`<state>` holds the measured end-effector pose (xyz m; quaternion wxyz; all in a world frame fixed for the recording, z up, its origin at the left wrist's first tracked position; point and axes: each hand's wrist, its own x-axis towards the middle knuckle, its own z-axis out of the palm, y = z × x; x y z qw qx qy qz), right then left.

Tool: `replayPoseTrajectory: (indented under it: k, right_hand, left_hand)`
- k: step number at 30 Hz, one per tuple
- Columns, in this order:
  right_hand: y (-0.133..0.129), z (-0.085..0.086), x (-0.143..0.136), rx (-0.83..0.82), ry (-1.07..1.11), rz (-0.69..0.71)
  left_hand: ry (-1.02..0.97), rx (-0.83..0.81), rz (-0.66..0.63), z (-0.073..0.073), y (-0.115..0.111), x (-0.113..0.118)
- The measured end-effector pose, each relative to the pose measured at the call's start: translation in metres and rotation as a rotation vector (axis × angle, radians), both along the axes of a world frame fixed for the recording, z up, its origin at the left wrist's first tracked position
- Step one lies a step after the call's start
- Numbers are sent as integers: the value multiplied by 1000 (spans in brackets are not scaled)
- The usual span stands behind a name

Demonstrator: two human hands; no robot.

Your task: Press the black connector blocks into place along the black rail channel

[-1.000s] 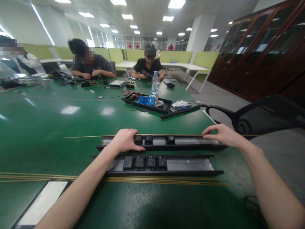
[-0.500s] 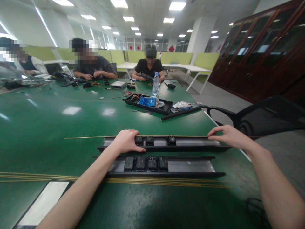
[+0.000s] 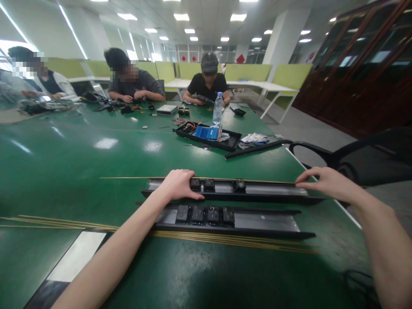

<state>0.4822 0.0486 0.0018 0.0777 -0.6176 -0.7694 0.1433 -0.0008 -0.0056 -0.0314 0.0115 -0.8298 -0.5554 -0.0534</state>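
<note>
Two long black channels with silvery insides lie across the table in front of me. My left hand (image 3: 179, 184) clasps the left part of the farther channel (image 3: 267, 198), thumb over its near wall and fingers at the far wall. Along that far wall runs a thin brass-coloured rod (image 3: 125, 177), sticking out past the channel's left end. Near the right end, my right hand (image 3: 326, 182) pinches the rod between thumb and fingertips. Black square blocks (image 3: 239, 186) sit inside this channel, partly behind my left hand. The nearer channel (image 3: 267, 223) holds a row of several similar blocks (image 3: 197, 214).
More thin rods (image 3: 219, 238) lie along the near side. A flat white-and-black object (image 3: 79, 255) is under my left forearm. Beyond are a black tray (image 3: 233, 143), a water bottle (image 3: 217, 109), gloves (image 3: 254, 140) and a black strip (image 3: 257, 150). Several people sit farther off.
The whole view has shifted a little, so everything appears farther right. Both hands keep the same holds on the channel and the rod.
</note>
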Motion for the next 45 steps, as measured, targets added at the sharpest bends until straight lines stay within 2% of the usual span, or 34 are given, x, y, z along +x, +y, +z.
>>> replayPoseTrajectory:
  k: [9,23,31,38,42,45]
  right_hand:
    - [6,-5,10,25,-67,9]
    - [10,-7,16,13,-39,-25]
    - [7,-1,22,0,-45,-51]
    - [10,-4,32,16,-57,-54]
    - [0,6,18,44,21,-86]
    - [-12,15,-9,207,133,-72]
  left_hand:
    - [7,12,14,-2,1,0]
    - [-8,0,27,0,0,0]
    - [-7,9,11,-2,1,-1]
    - [-4,-3,28,0,0,1]
    - [-10,11,14,-2,0,0]
    - [-8,14,9,-3,1,-1]
